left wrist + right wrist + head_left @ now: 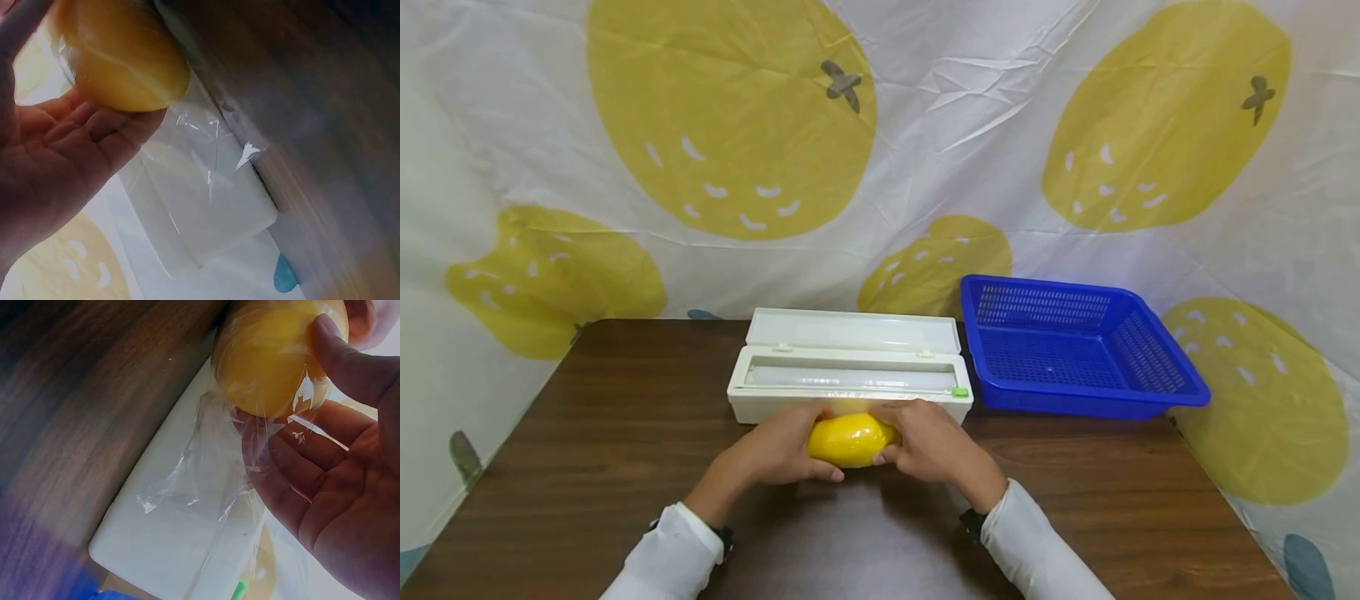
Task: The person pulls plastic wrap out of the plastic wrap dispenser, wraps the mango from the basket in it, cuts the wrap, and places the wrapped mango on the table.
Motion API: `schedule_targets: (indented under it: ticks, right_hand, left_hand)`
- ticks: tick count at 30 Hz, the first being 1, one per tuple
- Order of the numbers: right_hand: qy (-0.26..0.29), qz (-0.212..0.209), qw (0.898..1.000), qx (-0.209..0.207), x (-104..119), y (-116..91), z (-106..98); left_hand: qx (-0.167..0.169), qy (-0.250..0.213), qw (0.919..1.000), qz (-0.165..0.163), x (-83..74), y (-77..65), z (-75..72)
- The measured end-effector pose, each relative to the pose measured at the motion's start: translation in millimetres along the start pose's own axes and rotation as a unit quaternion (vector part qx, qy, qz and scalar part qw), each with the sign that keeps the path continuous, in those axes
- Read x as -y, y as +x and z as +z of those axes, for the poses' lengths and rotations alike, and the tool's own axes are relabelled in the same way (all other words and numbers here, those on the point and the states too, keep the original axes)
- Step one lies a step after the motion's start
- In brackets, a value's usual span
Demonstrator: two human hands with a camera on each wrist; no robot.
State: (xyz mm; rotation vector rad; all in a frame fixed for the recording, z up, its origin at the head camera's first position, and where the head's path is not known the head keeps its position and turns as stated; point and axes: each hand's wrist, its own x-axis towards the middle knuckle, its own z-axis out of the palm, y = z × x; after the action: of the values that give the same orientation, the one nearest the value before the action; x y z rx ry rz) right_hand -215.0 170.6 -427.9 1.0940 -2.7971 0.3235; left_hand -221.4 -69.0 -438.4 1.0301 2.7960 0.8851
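Both hands hold a smooth, oval yellow fruit [850, 440] between them, in front of the white cling film dispenser [745, 402]. My left hand [781, 443] grips its left end, with the fingers beneath it in the left wrist view. The right hand [928, 442] grips the other end; its thumb [337, 347] presses on the fruit in the right wrist view. Clear cling film [194, 462] wraps the fruit, and loose wrinkled film hangs from it by the fingers. The dispenser's lid [853, 330] is raised, showing the film roll [850, 378] inside.
A blue plastic basket [1075, 402] stands right of the dispenser at the table's back. On the dispenser's right front edge sits a green slider [960, 392]. Behind the brown wooden table [602, 467] hangs a cloth [955, 108] printed with yellow fruit.
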Motion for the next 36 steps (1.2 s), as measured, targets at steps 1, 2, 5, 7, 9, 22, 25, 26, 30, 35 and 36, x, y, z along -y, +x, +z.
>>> schedule_targets:
  ticks: [1, 2, 5, 7, 9, 22, 25, 26, 30, 35, 36]
  right_hand:
    - [0.000, -0.001, 1.000, 0.000, -0.1, -0.2, -0.3]
    - [0.001, -0.001, 1.000, 0.000, -0.5, -0.2, -0.6]
    - [0.011, -0.004, 1.000, -0.001, -1.6, -0.3, -1.7]
    - [0.018, -0.005, 1.000, -0.001, -2.7, -0.3, -2.3]
    - [0.025, -0.005, 1.000, 0.000, -3.4, -0.3, -3.1]
    - [0.059, -0.007, 0.998, 0.014, -6.1, -1.5, -2.9]
    - [0.068, -0.001, 0.997, 0.018, -5.6, -1.6, -3.0]
    - [0.072, 0.002, 0.997, 0.020, -5.4, -1.6, -2.9]
    - [0.086, 0.016, 0.996, 0.023, -5.7, -1.5, -1.7]
    - [0.100, 0.019, 0.995, 0.019, -7.0, -1.8, -1.2]
    - [0.104, 0.019, 0.994, 0.018, -6.9, -2.0, -1.9]
  left_hand:
    - [-0.002, 0.005, 1.0000, 0.000, -0.8, 0.3, 0.3]
    - [-0.005, 0.011, 0.9999, 0.000, -1.9, 0.5, 0.8]
    - [-0.017, 0.038, 0.9991, 0.007, -6.6, 1.1, 2.5]
    - [-0.026, 0.064, 0.9975, 0.012, -10.6, 0.5, 4.2]
    - [-0.036, 0.099, 0.9943, 0.012, -14.9, -0.9, 5.9]
    - [-0.082, 0.239, 0.9674, 0.006, -25.9, -4.4, 10.5]
    - [-0.094, 0.233, 0.9678, 0.016, -24.7, -3.7, 10.2]
    - [-0.095, 0.232, 0.9678, 0.019, -24.5, -3.4, 10.5]
    - [-0.091, 0.245, 0.9648, 0.028, -24.6, -2.4, 11.9]
    - [-0.109, 0.243, 0.9629, 0.042, -21.0, -1.7, 12.6]
    - [-0.109, 0.237, 0.9644, 0.042, -20.4, -1.7, 12.1]
